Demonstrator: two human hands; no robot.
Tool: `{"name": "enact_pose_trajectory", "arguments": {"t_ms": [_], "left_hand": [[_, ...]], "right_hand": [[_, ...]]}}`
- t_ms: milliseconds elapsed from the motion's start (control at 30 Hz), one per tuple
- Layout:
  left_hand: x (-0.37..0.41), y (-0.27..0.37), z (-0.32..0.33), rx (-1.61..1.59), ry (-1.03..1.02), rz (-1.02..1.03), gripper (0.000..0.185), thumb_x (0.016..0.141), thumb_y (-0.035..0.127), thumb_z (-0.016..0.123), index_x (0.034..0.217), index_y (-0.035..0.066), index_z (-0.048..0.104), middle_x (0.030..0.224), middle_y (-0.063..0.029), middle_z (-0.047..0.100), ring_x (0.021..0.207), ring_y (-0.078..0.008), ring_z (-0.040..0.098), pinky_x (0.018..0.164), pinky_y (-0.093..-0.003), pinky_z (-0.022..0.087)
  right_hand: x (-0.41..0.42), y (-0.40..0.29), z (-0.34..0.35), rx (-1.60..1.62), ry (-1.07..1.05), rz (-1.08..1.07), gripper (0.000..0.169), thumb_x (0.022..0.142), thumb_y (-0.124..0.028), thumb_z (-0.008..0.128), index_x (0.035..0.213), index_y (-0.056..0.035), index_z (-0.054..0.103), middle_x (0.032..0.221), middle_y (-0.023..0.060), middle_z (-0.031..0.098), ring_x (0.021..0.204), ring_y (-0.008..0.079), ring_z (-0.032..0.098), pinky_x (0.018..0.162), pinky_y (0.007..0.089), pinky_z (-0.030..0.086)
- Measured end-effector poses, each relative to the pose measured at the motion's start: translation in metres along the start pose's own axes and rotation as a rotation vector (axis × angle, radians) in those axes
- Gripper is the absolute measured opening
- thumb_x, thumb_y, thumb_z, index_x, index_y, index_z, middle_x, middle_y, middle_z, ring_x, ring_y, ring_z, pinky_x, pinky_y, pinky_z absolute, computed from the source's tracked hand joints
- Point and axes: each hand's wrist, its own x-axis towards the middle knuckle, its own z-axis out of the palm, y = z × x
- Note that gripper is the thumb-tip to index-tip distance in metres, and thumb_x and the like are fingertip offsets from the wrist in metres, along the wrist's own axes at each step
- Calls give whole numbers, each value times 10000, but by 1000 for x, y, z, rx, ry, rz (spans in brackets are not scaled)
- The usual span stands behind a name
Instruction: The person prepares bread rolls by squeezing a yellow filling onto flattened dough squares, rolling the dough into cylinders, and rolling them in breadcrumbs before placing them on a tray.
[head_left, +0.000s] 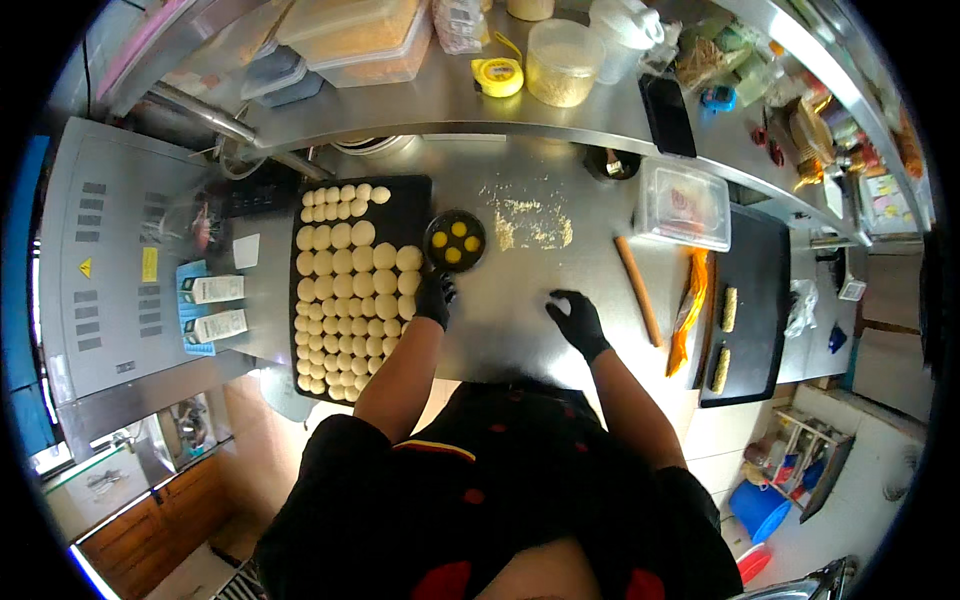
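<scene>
In a black glove, my left hand (433, 301) is at the right edge of a black baking tray (405, 196), just below a round black bowl (454, 262) holding several egg yolks (460, 228). Its fingers are partly hidden, so whether it holds anything cannot be told. Rows of pale round dough balls (343, 285) cover most of the tray. My right hand (579, 322), also gloved in black, hovers over or rests on the steel worktop (502, 315). Its thumb and fingers are apart, with nothing between them. Scattered pale crumbs (534, 225) lie beyond both hands.
Right of my right hand are a wooden rolling pin (638, 291), an orange plastic bag (688, 315) and a lidded clear container (684, 204). A second black tray (750, 300) carries two crumb-coated rolls (729, 310). Overhead, a steel shelf (450, 112) holds a yellow tape measure (498, 76) and tubs.
</scene>
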Motion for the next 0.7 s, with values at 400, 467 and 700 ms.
{"name": "enact_pose_trajectory", "arguments": {"t_ms": [400,467,700], "left_hand": [[75,-40,-16,-193,2,115,395,999,268,663,1316,41,597,1176,-67,655,956,-178,642,738,-307,542],[40,-22,0,-146,13,90,417,1000,257,665,1344,38,580,1191,-70,649,966,-189,644,755,-329,551],[-8,-9,-52,383,-73,330,355,1005,266,639,1294,58,634,1130,-70,693,1044,-194,666,881,-328,544]], "right_hand": [[-61,29,-4,158,162,282,297,964,-215,710,1224,-73,699,1205,107,725,1117,221,680,962,358,525],[-39,23,-9,96,209,149,322,996,-205,658,1282,-57,665,1293,146,678,1237,277,623,1057,368,474],[164,47,-10,-56,14,-288,568,1054,-263,513,1569,-66,375,1626,192,343,1520,330,301,1244,404,242]]}}
